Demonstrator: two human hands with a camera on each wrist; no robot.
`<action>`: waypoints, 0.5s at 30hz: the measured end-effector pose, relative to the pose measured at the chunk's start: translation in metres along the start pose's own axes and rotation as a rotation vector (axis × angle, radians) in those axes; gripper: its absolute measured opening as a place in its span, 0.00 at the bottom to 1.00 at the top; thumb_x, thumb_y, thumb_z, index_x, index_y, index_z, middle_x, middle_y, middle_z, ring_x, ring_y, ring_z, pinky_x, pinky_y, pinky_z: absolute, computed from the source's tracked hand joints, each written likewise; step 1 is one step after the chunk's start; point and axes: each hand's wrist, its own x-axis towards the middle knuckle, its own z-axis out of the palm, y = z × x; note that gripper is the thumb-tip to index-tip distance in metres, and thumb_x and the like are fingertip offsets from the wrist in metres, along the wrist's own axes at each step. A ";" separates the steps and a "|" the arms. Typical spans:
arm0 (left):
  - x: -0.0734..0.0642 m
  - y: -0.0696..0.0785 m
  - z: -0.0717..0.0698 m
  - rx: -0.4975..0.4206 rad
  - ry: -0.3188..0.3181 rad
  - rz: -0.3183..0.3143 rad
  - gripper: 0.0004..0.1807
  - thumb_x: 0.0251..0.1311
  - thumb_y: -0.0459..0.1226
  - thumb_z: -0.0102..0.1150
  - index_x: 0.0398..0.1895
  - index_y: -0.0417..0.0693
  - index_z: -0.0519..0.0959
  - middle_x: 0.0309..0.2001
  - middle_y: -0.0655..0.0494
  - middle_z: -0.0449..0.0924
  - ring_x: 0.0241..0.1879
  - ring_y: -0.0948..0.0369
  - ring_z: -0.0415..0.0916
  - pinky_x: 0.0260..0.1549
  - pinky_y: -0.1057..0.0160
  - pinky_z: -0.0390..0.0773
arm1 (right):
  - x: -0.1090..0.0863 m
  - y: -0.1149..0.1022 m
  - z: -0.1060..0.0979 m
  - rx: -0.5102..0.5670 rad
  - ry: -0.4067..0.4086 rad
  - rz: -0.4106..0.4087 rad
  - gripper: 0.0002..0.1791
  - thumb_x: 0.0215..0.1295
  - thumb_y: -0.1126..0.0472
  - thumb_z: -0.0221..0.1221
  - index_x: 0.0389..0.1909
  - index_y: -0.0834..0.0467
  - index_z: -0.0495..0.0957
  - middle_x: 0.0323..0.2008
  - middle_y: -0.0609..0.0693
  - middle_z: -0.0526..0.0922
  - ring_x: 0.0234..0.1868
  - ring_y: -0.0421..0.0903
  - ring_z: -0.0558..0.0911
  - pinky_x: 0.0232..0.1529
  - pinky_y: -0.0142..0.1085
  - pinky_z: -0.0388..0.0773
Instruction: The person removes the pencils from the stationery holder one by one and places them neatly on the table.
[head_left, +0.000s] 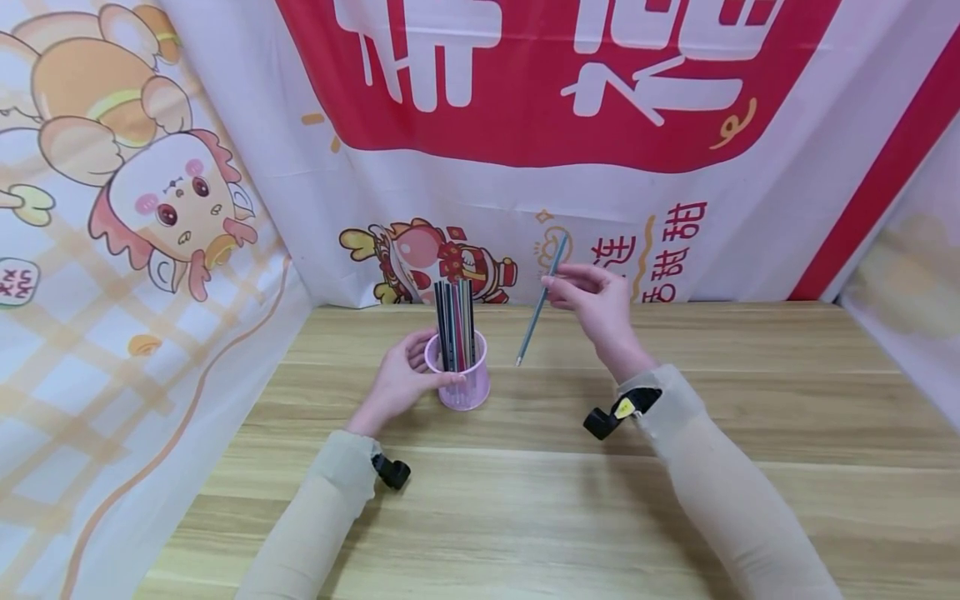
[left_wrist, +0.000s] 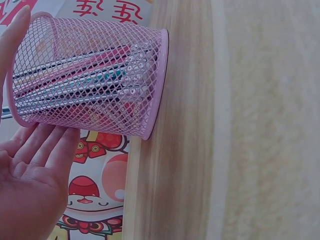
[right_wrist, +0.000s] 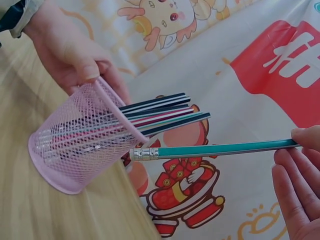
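One pencil (right_wrist: pixel 227 148), ferrule (right_wrist: pixel 146 153) clear right-wrist only

Left arm (head_left: pixel 311 517): reaches forward from the bottom edge of the head view, slanting inward.
Left wrist (head_left: pixel 365 421): lies nearly in line with the forearm.
Left hand (head_left: pixel 401 379): grips, sitting lower than the right.
Left thumb (head_left: pixel 442 381): stretches inward on the near side, opposite the fingers.
Left fingers (left_wrist: pixel 62 150): lie side by side, only slightly bent.
Right arm (head_left: pixel 723 475): rises from the lower right of the head view, slanting inward.
Right wrist (head_left: pixel 633 363): shows bare just past the sleeve.
Right hand (head_left: pixel 597 307): pinches, raised and well apart from the left.
Right thumb (right_wrist: pixel 307 136): presses against the fingertips' side.
Right fingers (right_wrist: pixel 289 195): lie close together, gently curved.
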 end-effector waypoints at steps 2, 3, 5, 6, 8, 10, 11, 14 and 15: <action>0.000 0.001 0.000 -0.002 -0.005 0.001 0.52 0.43 0.36 0.84 0.73 0.40 0.64 0.68 0.42 0.72 0.65 0.51 0.72 0.65 0.59 0.73 | 0.000 0.004 -0.002 -0.010 -0.006 0.031 0.20 0.58 0.63 0.75 0.50 0.64 0.84 0.39 0.55 0.89 0.35 0.48 0.88 0.44 0.39 0.87; 0.000 0.001 0.000 -0.003 -0.005 0.000 0.52 0.43 0.36 0.84 0.73 0.40 0.64 0.68 0.42 0.72 0.65 0.51 0.72 0.65 0.59 0.73 | 0.000 0.005 -0.002 -0.018 -0.012 0.046 0.20 0.59 0.62 0.74 0.51 0.65 0.83 0.39 0.55 0.89 0.36 0.47 0.88 0.44 0.39 0.87; 0.000 0.001 0.000 -0.007 -0.007 -0.001 0.52 0.44 0.36 0.84 0.73 0.40 0.64 0.68 0.42 0.72 0.65 0.51 0.72 0.65 0.59 0.72 | -0.001 0.010 -0.004 -0.033 -0.026 0.074 0.22 0.59 0.62 0.74 0.52 0.65 0.83 0.40 0.55 0.88 0.36 0.47 0.88 0.45 0.39 0.87; 0.000 0.001 0.000 -0.008 -0.009 -0.001 0.52 0.44 0.36 0.84 0.73 0.40 0.64 0.68 0.42 0.72 0.65 0.51 0.72 0.65 0.59 0.72 | -0.001 0.012 -0.004 -0.042 -0.032 0.086 0.22 0.60 0.62 0.74 0.53 0.66 0.82 0.40 0.55 0.88 0.37 0.47 0.88 0.45 0.39 0.87; 0.000 0.001 0.000 -0.009 -0.010 -0.001 0.52 0.44 0.36 0.84 0.73 0.40 0.64 0.68 0.42 0.72 0.65 0.50 0.72 0.66 0.59 0.72 | -0.001 0.017 -0.006 -0.051 -0.048 0.102 0.23 0.61 0.62 0.73 0.54 0.67 0.82 0.41 0.56 0.88 0.37 0.47 0.88 0.45 0.39 0.87; 0.001 0.001 0.000 -0.009 -0.009 -0.003 0.52 0.44 0.36 0.84 0.73 0.40 0.64 0.68 0.42 0.72 0.65 0.51 0.72 0.65 0.59 0.72 | -0.001 0.022 -0.007 -0.056 -0.056 0.119 0.23 0.61 0.61 0.73 0.54 0.67 0.81 0.41 0.56 0.88 0.36 0.47 0.88 0.45 0.39 0.87; 0.001 0.000 0.000 -0.009 -0.008 -0.004 0.52 0.43 0.36 0.84 0.73 0.41 0.65 0.67 0.42 0.72 0.65 0.51 0.72 0.65 0.59 0.72 | -0.002 0.025 -0.008 -0.059 -0.058 0.125 0.23 0.61 0.61 0.73 0.54 0.67 0.82 0.41 0.56 0.88 0.36 0.47 0.88 0.45 0.40 0.87; 0.001 -0.001 0.000 -0.007 -0.003 -0.008 0.52 0.43 0.36 0.84 0.73 0.42 0.65 0.67 0.43 0.72 0.65 0.52 0.73 0.64 0.59 0.73 | -0.004 0.033 -0.009 -0.070 -0.069 0.146 0.21 0.62 0.62 0.72 0.53 0.66 0.82 0.41 0.57 0.88 0.36 0.47 0.88 0.45 0.40 0.87; 0.001 -0.001 0.000 -0.006 -0.002 -0.008 0.52 0.43 0.36 0.84 0.73 0.42 0.65 0.67 0.43 0.73 0.65 0.52 0.73 0.64 0.59 0.73 | -0.004 0.036 -0.009 -0.077 -0.077 0.152 0.21 0.62 0.62 0.72 0.53 0.67 0.81 0.41 0.57 0.88 0.36 0.47 0.88 0.45 0.40 0.87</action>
